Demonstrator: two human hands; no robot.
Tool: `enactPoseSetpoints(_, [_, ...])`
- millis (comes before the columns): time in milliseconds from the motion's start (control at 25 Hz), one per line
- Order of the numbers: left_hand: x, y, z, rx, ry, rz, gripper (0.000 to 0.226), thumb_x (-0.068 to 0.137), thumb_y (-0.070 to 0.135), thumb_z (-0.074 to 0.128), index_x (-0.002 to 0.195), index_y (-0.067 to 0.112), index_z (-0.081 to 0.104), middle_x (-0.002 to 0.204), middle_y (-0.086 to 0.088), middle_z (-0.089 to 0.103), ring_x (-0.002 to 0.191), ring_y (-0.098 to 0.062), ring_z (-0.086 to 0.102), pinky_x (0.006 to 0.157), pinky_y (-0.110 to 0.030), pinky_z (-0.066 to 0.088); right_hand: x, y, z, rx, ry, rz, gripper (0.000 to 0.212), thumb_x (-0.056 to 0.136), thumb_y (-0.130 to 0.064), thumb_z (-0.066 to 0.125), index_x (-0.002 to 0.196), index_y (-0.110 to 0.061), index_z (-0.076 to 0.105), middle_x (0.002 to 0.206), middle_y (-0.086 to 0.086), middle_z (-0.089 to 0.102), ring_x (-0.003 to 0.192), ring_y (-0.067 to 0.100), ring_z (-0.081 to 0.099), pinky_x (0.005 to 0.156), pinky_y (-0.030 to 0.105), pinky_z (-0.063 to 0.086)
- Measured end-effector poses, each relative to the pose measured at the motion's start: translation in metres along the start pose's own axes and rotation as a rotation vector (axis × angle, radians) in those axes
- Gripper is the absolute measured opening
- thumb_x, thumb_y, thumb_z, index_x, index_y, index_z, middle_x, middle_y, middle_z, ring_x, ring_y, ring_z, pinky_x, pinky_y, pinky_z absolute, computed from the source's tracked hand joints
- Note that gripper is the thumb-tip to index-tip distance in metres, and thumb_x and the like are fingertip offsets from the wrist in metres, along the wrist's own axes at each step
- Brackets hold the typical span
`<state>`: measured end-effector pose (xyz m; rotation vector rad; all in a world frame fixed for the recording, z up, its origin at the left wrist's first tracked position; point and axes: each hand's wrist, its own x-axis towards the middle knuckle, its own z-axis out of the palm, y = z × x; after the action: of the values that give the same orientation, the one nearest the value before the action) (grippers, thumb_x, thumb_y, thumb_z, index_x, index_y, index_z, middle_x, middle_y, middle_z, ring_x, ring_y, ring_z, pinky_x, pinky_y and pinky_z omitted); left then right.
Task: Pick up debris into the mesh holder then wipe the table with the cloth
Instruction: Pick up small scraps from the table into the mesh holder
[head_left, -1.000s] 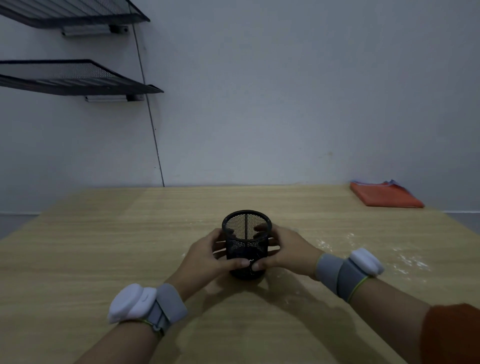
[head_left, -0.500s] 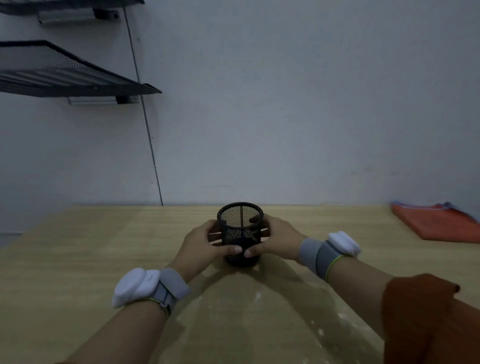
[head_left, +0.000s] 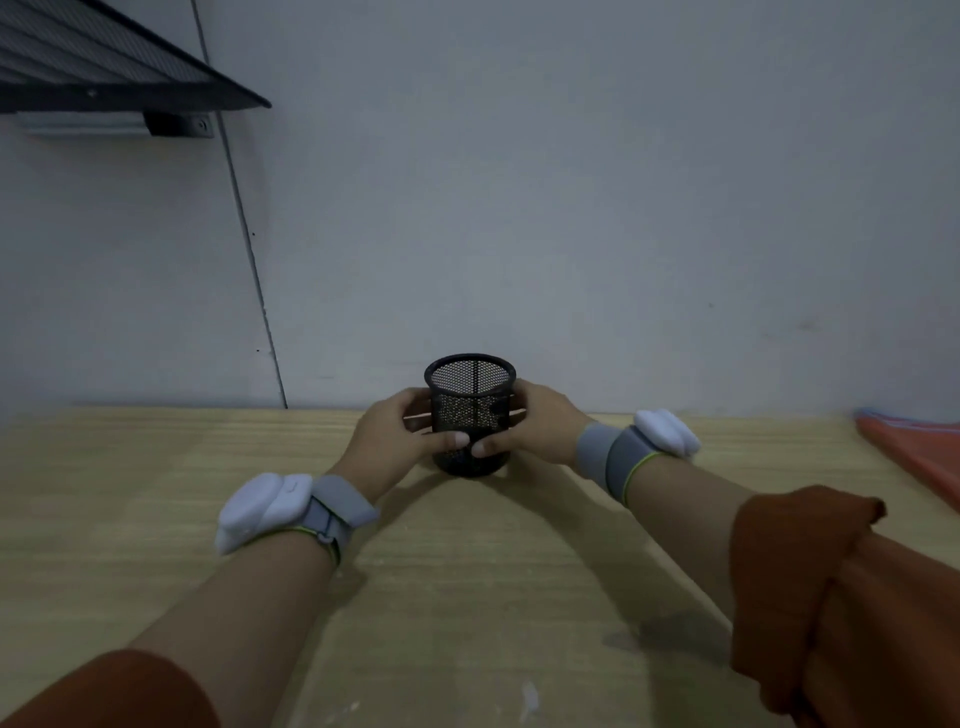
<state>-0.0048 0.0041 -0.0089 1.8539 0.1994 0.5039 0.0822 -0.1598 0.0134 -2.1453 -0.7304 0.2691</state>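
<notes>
A black mesh holder (head_left: 470, 415) stood upright near the far edge of the wooden table (head_left: 130, 499) — left hand (head_left: 397, 441) and right hand (head_left: 537, 428) both curled around it; orange cloth (head_left: 914, 447) lay far right.

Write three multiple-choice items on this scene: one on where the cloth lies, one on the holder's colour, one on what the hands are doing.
1. Where is the cloth?
A. at the table's right edge
B. inside the holder
C. on the wall shelf

2. What colour is the mesh holder?
A. white
B. black
C. orange

3. What are the hands doing?
A. both grip the holder
B. one wipes with the cloth
C. both lie flat on the table

Key:
1 A: the orange cloth lies on the table at the far right.
2 B: the mesh holder is black.
3 A: the left hand and right hand curl round its sides, thumbs meeting in front.
</notes>
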Motion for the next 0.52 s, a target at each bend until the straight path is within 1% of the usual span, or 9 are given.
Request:
enactPoseSetpoints(80, [0.009,-0.002,0.001,-0.005,0.005,-0.008,0.060,0.067,-0.005,0.081,0.122,-0.001,0.058,0.111,-0.011,0.067,0.100,-0.021,0.065,0.079,-0.019,0.057,0.011,0.003,-0.001,-0.008,0.000,0.000,0.080,0.059,-0.021,0.088,0.130,-0.017,0.052,0.127,0.004,0.062,0.115,0.023,0.059,0.104,0.040,0.047])
enactPoseSetpoints(160, [0.013,-0.002,0.002,-0.016,0.008,-0.016,0.062,0.068,-0.003,0.081,0.125,0.000,0.057,0.114,-0.011,0.067,0.100,-0.020,0.066,0.084,-0.027,0.053,0.015,0.003,-0.001,-0.004,0.002,0.003,0.080,0.060,-0.022,0.088,0.131,-0.018,0.050,0.127,0.004,0.062,0.117,0.022,0.058,0.105,0.039,0.046])
enactPoseSetpoints(280, [0.012,-0.002,0.002,0.004,0.011,-0.025,0.062,0.069,0.001,0.082,0.126,0.003,0.058,0.115,-0.009,0.067,0.101,-0.020,0.066,0.085,-0.027,0.051,0.013,0.004,-0.002,-0.001,-0.001,0.013,0.080,0.062,-0.023,0.086,0.133,-0.018,0.049,0.128,0.004,0.061,0.118,0.022,0.057,0.105,0.039,0.046])
enactPoseSetpoints(400, [0.007,0.000,0.002,0.044,0.022,-0.042,0.065,0.071,0.002,0.081,0.130,0.001,0.055,0.120,-0.013,0.065,0.106,-0.023,0.065,0.089,-0.032,0.052,0.005,0.002,-0.003,-0.102,0.022,0.021,0.081,0.066,-0.030,0.084,0.136,-0.016,0.046,0.131,0.005,0.059,0.121,0.022,0.055,0.105,0.034,0.044])
enactPoseSetpoints(520, [-0.008,0.001,0.003,0.097,0.059,-0.100,0.067,0.074,0.004,0.079,0.133,-0.001,0.050,0.125,-0.014,0.062,0.112,-0.027,0.063,0.097,-0.042,0.051,-0.015,-0.001,-0.004,-0.224,0.071,0.047,0.074,0.074,-0.034,0.077,0.137,-0.011,0.044,0.133,0.007,0.057,0.122,0.022,0.054,0.102,0.030,0.043])
